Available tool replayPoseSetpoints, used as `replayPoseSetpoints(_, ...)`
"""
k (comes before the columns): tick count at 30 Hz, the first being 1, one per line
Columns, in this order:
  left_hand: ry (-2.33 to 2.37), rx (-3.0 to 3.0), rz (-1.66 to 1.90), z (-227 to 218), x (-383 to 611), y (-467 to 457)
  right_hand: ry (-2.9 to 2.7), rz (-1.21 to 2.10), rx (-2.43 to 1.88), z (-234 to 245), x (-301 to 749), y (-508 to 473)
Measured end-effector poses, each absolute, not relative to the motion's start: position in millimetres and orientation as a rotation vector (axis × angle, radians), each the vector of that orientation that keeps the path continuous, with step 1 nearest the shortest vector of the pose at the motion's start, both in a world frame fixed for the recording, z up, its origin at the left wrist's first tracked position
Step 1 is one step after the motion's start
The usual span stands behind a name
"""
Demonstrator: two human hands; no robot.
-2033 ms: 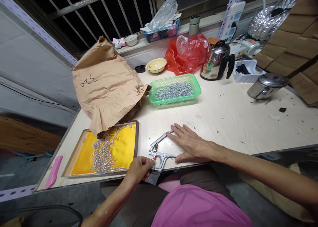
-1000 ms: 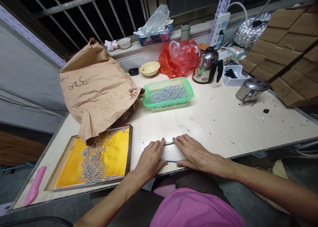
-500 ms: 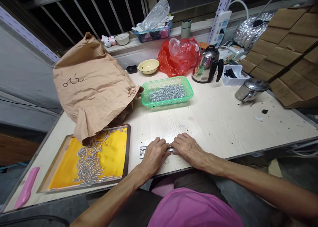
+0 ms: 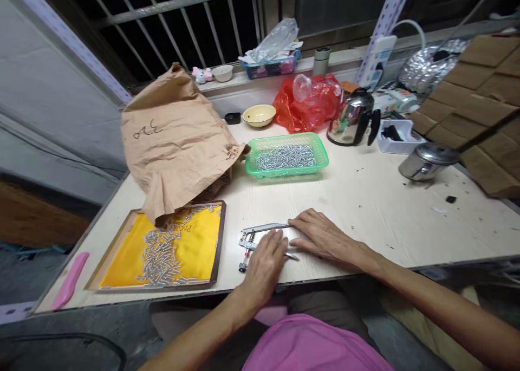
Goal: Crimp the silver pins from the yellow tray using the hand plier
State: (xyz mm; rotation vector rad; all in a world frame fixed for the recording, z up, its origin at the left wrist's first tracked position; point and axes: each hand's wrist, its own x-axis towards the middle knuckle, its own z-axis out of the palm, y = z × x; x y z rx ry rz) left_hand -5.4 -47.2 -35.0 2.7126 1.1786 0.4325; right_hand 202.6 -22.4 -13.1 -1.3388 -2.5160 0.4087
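Observation:
A metal plier-like hand tool [image 4: 255,236] lies on the pale table [image 4: 365,197] near the front edge, its handles spread apart. My left hand [image 4: 266,262] rests flat over the lower handle, fingers stretched out. Lying flat just to its right is my right hand [image 4: 325,238], whose fingertips touch the end of the upper handle. Left of the tool is a yellow-lined tray [image 4: 190,246] holding several small silver metal pieces [image 4: 160,254]. Further back, a green basket [image 4: 286,157] holds more of the same pieces.
A big brown paper bag [image 4: 174,138] slumps over the tray's far edge. At the back stand a yellow bowl [image 4: 259,115], red plastic bag [image 4: 309,103], steel kettle [image 4: 353,119] and a lidded pot [image 4: 426,162]. Cardboard [image 4: 475,100] leans at right. A pink strip [image 4: 69,281] lies far left.
Both hands were pressed together over the closed tool half a second ago. Now they have spread apart and the tool lies open with its handles splayed; the view shifted right.

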Motion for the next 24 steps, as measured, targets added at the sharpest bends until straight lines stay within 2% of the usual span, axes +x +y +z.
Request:
replayPoseSetpoints(7, 1.158, 2.636, 0.523, -41.9, 6.4, -76.2, -2.444, 0.194, -1.444, -38.1, 197.4, 19.1)
replayPoseSetpoints(12, 1.146, 2.559, 0.559, -41.0, 6.6, -76.9, -2.489, 0.158, -1.492, -22.9, 180.3, 44.4)
replayPoseSetpoints(18, 1.121, 2.462, 0.63, -50.4, 3.4, -84.5, -2.792, 0.326, -0.808, -1.2, 109.2, 14.6)
replayPoseSetpoints(24, 1.066, 2.461, 0.792, -47.5, -12.9, -109.6, -2.969, 0.236, -0.309, -18.5, 64.4, 2.1)
